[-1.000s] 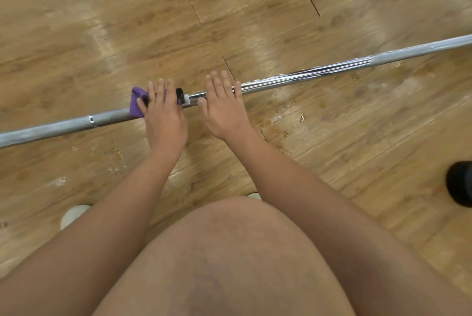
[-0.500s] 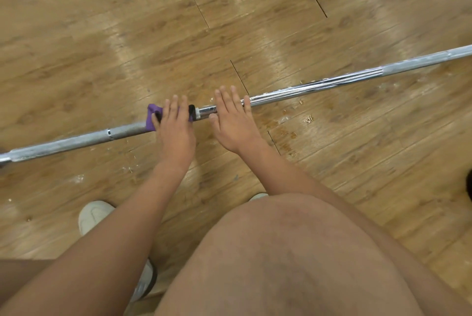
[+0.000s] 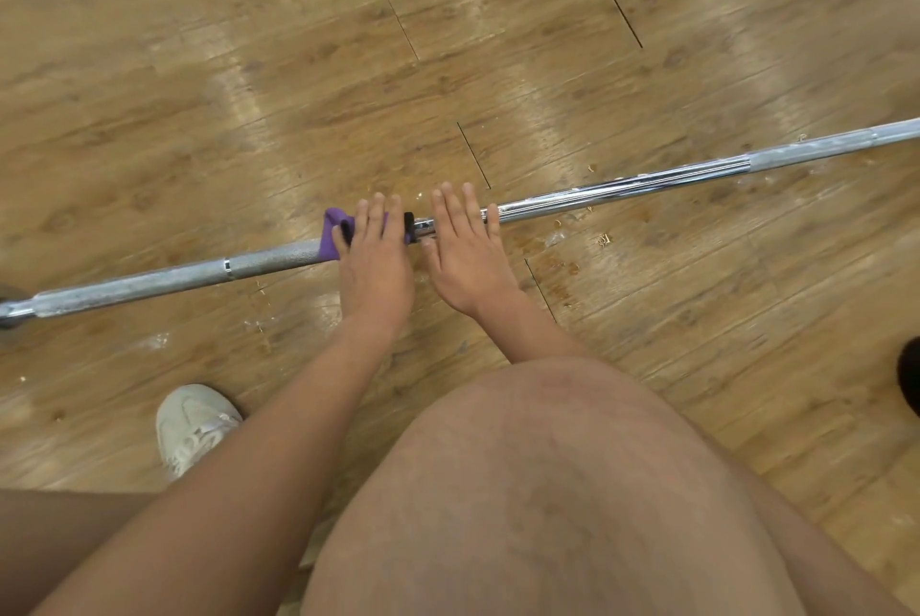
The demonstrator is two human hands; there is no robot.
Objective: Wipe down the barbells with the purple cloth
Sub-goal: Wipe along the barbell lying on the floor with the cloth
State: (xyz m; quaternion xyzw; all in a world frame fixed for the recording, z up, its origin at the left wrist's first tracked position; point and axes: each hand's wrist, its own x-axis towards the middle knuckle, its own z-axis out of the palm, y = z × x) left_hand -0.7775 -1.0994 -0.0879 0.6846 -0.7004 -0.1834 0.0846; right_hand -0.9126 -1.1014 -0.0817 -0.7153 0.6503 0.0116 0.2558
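Barbell [image 3: 622, 187] lay across the wooden floor [image 3: 249, 93], pinned under both hands for wiping.

Left hand [image 3: 376, 262] pressed the purple cloth [image 3: 331, 237] flat-fingered onto the shaft; right hand [image 3: 465, 252], fingers spread, steadied the bar just beside it.

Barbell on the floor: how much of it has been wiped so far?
Done: cannot tell; no stretch of the barbell looks clearly wiped. In hand: the left hand presses the purple cloth on the bar's middle, and the right hand steadies it alongside. Left: probably the dull grey stretch toward the left end and the long right side.
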